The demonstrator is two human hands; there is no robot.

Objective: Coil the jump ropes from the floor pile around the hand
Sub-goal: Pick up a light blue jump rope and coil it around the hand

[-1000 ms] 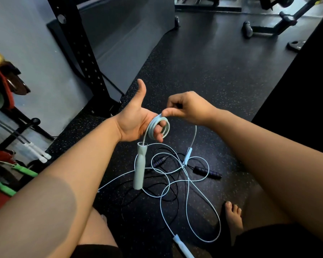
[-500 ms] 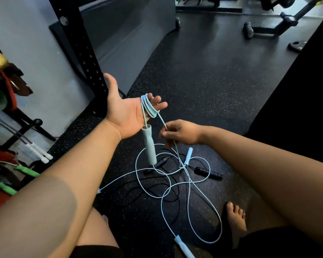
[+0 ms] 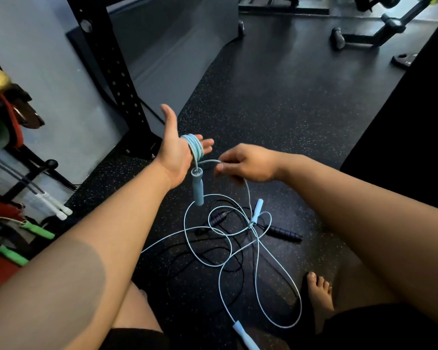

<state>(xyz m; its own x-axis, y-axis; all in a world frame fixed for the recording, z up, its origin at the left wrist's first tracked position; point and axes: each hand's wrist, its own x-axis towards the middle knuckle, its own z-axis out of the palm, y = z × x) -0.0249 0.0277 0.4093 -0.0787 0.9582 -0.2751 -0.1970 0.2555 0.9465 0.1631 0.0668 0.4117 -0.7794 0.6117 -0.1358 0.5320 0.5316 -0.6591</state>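
Several rope coils [image 3: 195, 146] around the flat left hand [image 3: 174, 154]; cord [image 3: 210, 161] in pinch of right hand [image 3: 249, 165].

Two hands show mid-frame: the left hand [image 3: 176, 152] and, to its right, the right hand [image 3: 248, 164]. One coil [image 3: 195, 146] circles the left hand, and the right hand pinches one strand [image 3: 209, 161].

There are three pale blue handles: a hanging handle [image 3: 197, 189], a centre handle [image 3: 257, 210] and a bottom-edge handle [image 3: 244, 334].

Two dark handles lie on the floor, a nearer dark handle [image 3: 218, 218] and a right dark handle [image 3: 285, 234].

At the left edge are two white handles [image 3: 53, 205] and two green ones, an upper green handle [image 3: 39, 231] and a lower green handle [image 3: 12, 254].

One bare foot [image 3: 319, 296] is at lower right.
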